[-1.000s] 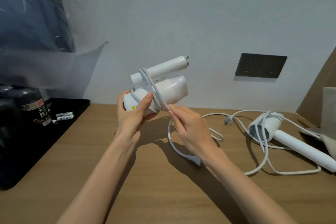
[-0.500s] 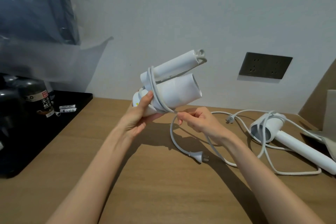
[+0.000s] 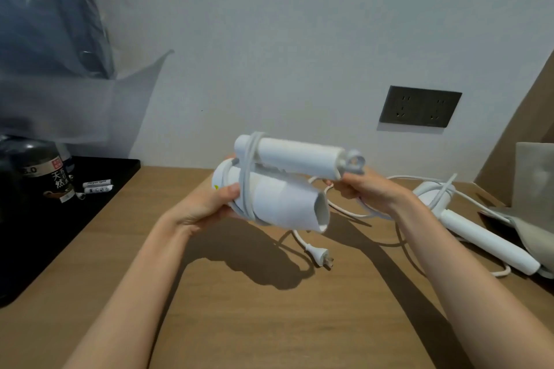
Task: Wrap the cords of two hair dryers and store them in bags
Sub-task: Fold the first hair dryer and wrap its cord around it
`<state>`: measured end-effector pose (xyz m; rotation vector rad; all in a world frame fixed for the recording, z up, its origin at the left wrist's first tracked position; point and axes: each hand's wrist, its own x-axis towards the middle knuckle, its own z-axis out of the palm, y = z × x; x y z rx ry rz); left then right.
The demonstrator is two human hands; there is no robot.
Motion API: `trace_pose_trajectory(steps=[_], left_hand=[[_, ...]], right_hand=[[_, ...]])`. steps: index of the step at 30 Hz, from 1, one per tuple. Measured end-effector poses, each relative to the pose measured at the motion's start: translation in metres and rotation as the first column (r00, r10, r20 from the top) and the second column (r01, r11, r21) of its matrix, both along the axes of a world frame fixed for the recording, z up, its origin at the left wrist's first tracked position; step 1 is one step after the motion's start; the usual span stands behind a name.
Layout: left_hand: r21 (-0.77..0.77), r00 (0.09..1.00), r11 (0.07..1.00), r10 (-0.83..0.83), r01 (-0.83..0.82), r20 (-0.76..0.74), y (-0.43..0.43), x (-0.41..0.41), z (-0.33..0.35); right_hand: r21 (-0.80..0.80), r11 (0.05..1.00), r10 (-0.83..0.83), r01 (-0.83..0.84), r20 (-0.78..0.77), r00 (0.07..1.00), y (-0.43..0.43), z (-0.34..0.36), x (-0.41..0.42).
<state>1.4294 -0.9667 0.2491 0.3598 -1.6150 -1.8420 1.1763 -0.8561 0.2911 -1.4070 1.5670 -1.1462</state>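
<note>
Left grip (image 3: 209, 207) holds the dryer (image 3: 284, 204); right grip (image 3: 368, 193), by its handle, pinches the cord (image 3: 247, 183); turns should lie taut.

A plain white wall (image 3: 299, 24) is seen behind a wooden desk (image 3: 269, 323). A dark socket panel (image 3: 419, 111) is set into it, and a black tray (image 3: 60, 234) is placed at the desk's left end.

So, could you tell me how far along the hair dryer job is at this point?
Done: a few cord turns circle the folded dryer. In hand: the left hand grips that dryer, the right hand holds the loose cord; its plug lies on the table. Left: the second dryer, cord unwound, and bagging both.
</note>
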Motion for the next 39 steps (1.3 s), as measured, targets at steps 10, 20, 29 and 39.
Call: trace_pose_trajectory(steps=[10,20,29,39], left_hand=[[-0.214,0.979,0.976,0.010,0.035,0.203,0.000,0.003,0.006],[-0.317,0.963,0.948,0.088,-0.003,0.254,0.010,0.000,0.013],[-0.320,0.932,0.909,0.328,-0.267,0.152,0.014,-0.007,0.013],[-0.188,0.851,0.839,0.525,-0.512,0.028,0.018,-0.017,0.013]], right_hand=[[0.070,0.995,-0.052,0.072,-0.255,0.966,0.004,0.037,0.012],[-0.078,0.994,-0.102,0.070,-0.552,0.827,0.006,0.056,0.039],[-0.311,0.944,-0.313,0.113,-0.732,0.605,-0.001,0.047,0.054],[-0.549,0.823,-0.516,0.146,-0.614,0.597,0.011,0.028,0.081]])
